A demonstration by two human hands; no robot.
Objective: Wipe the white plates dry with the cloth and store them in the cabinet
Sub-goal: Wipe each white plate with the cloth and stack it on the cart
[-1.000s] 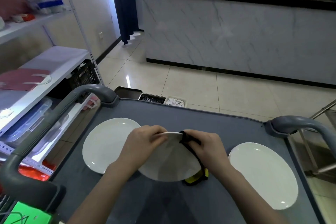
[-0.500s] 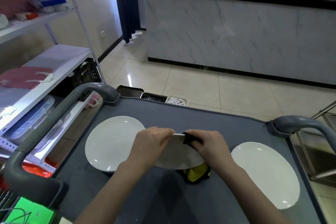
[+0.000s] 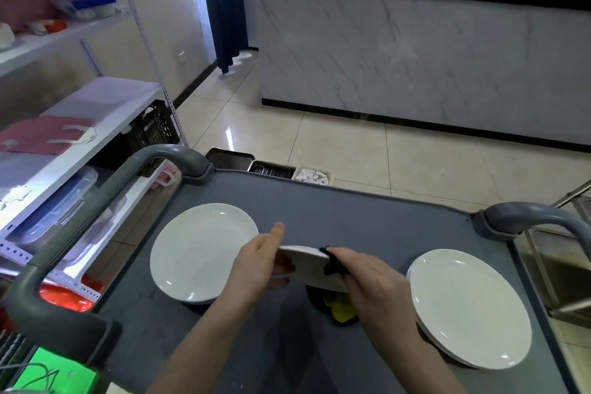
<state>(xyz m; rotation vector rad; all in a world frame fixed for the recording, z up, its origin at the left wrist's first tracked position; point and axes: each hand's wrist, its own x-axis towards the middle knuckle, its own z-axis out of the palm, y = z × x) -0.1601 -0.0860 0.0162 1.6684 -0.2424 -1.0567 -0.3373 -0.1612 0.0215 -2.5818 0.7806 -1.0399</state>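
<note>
The held plate (image 3: 305,265) hangs between my hands above the middle of the grey tabletop (image 3: 367,217), tipped so I see mostly its thin rim. My left hand (image 3: 256,265) has its fingers curled under the plate's left edge, with the thumb sticking up clear of it. My right hand (image 3: 367,275) has its fingers clamped on the cloth (image 3: 332,262), folding the dark fabric over the right rim while a yellow part hangs below. One second ago the plate showed its broad face and my left thumb lay over the rim; now it is nearly edge-on and the thumb has lifted. The left plate (image 3: 201,249) lies just beside my left hand and the right plate (image 3: 467,307) just beside my right wrist, both round, glossy and white. Bare matte surface stretches to the raised far lip. The left handle (image 3: 96,201) and the right handle (image 3: 527,214), curved grey plastic, close in the sides. A white metal shelf rack (image 3: 96,125) stands at the left, and across the shiny tiled floor (image 3: 351,150) is a marble-patterned counter front (image 3: 415,57).
</note>
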